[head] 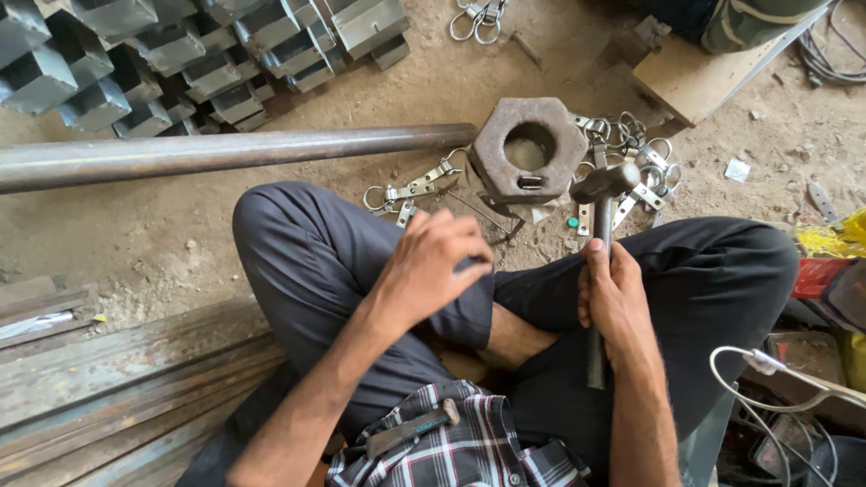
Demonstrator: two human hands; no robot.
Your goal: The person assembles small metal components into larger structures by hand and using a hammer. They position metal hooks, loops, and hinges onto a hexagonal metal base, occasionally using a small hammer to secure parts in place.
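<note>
Checked shirt (pixel 469 446), left hand's (pixel 433 266) grip hidden.

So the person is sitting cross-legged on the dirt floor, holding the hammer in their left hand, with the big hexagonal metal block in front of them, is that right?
Not quite: the head view shows the hammer gripped in the right hand, not the left. The left hand rests on the knee. The rest holds: cross-legged on the dirt floor, hexagonal metal block in front.

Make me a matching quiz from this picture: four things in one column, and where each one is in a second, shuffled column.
1. dark metal hammer
2. heavy rusty hexagonal block with a round hole
3. long grey steel pipe
4. stacked grey square tube pieces

a. top left corner
b. on the dirt floor ahead of the knees
c. gripped in the right hand
d. lying across the floor at left

Pairs: 1-c, 2-b, 3-d, 4-a
</note>
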